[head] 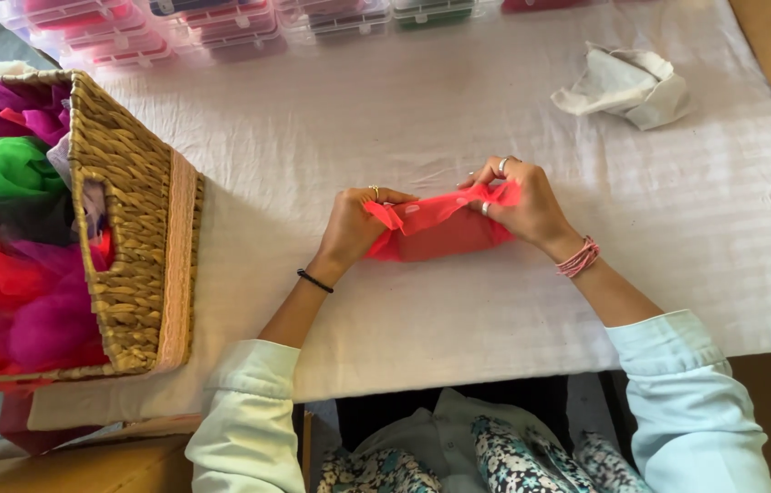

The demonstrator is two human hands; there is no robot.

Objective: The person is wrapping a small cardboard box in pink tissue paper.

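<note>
White cloth under my hands: left hand & right hand both pinch red net, maybe folded; basket nearby.

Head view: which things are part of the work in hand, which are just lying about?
In use:
- red net cloth, pinched at both ends
- left hand
- right hand

Lying about:
- wicker basket of coloured net pieces
- crumpled white cloth
- clear plastic boxes along the far edge
- white table cover
</note>
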